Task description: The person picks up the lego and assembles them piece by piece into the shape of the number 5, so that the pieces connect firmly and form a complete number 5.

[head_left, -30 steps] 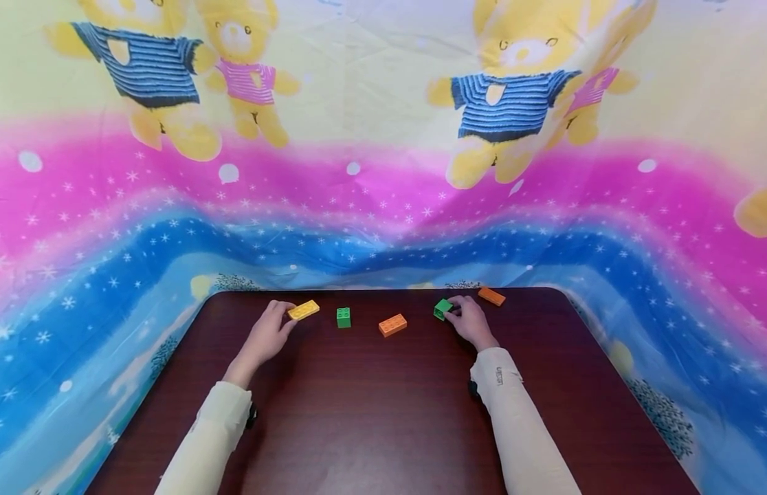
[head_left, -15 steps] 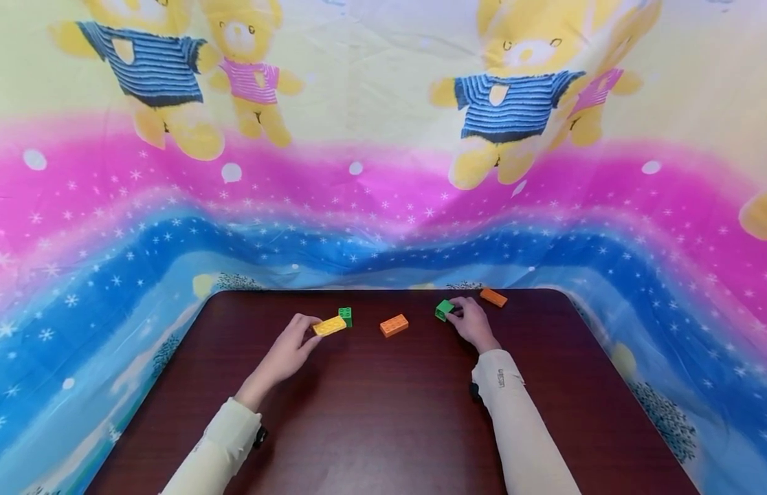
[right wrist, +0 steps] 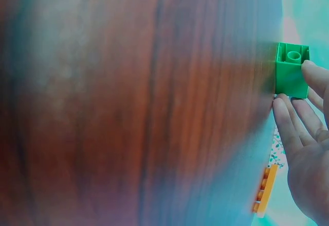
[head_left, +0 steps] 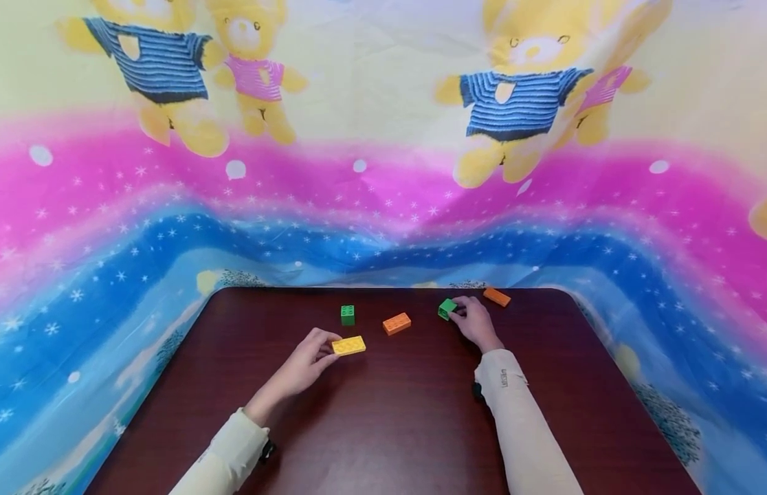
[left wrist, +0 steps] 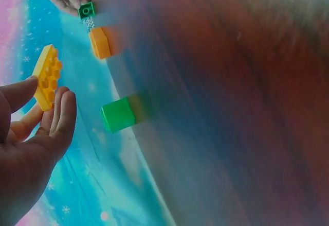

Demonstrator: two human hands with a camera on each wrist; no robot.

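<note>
Yellow brick (head_left: 349,345), studded, one: held at the centre of the frame in the head view, above the table (head_left: 383,419). Its left end is pinched between the thumb and fingers of the left hand (head_left: 306,361); the remainder is left projecting rightward beyond the fingertips. In the left wrist view its lower part is gripped and its upper part is left free, studs turned to the right of the frame.

Green brick (head_left: 447,309), one: placed right of centre in the head view, at the fingertips of the right hand (head_left: 476,324), by which it is grasped on its right side. In the right wrist view its hollow underside is turned to the top of the frame, the thumb set at its right edge, fingertips below.

Second green brick (head_left: 348,315), one: set upright, studs up, above the yellow brick in the head view, untouched.

Orange brick (head_left: 397,324), one: laid between the two green ones, apart from both.

Further orange brick (head_left: 497,297), one: laid at the table's far edge, just beyond the right hand.
</note>
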